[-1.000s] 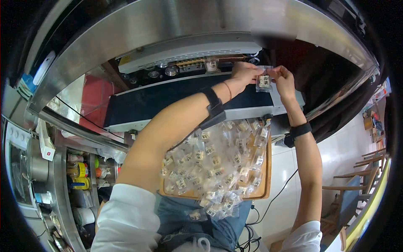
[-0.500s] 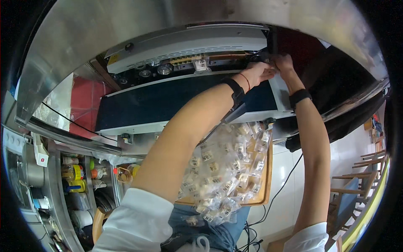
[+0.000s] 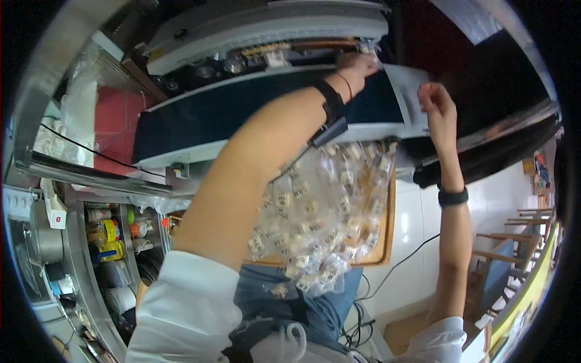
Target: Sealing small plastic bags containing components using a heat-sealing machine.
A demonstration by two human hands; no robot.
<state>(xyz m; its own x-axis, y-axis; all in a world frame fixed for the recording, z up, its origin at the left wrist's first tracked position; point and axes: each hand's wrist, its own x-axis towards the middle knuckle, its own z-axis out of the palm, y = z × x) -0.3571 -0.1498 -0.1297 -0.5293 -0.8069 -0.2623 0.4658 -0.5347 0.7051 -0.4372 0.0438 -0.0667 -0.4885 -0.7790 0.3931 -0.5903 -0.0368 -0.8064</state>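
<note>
My left hand (image 3: 357,69) reaches across the dark conveyor belt (image 3: 248,106) of a grey band sealing machine (image 3: 272,27). Its fingers are closed on a small clear plastic packet (image 3: 368,49) at the right end of the sealing slot; the contents of that packet are blurred. Another clear packet with a label (image 3: 276,58) sits farther left along the slot. Apart from the left hand, my right hand (image 3: 439,112) hangs over the belt's right end, fingers loosely bent with nothing visible in them.
A wooden tray (image 3: 384,245) nearest me is heaped with clear labelled packets (image 3: 315,212), some spilling onto my lap. Metal shelves with jars (image 3: 109,242) stand at left. Black cables (image 3: 363,320) lie on the floor; wooden chairs (image 3: 514,248) are at right.
My right hand has drawn away from the left, toward the right and nearer me. My left hand has shifted slightly left with the packet. The whole view has tilted, lifting the machine in it.
</note>
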